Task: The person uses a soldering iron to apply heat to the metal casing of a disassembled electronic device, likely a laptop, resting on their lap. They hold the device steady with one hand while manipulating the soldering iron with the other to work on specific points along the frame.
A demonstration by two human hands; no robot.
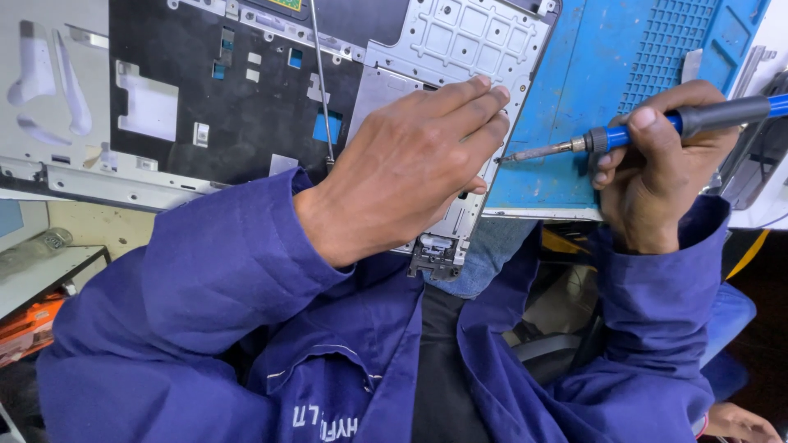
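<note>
My left hand lies flat, fingers together, on the inner side of an opened laptop shell with black and silver panels. It presses down near the shell's right edge and metal hinge. My right hand grips a soldering iron with a blue and black handle. Its metal tip points left and touches the shell's edge just below my left fingertips. Both arms wear dark blue sleeves.
A blue work mat covers the bench under the right hand. A thin grey wire runs down across the shell. White plastic pieces lie at the far left. A low shelf with orange items stands below left.
</note>
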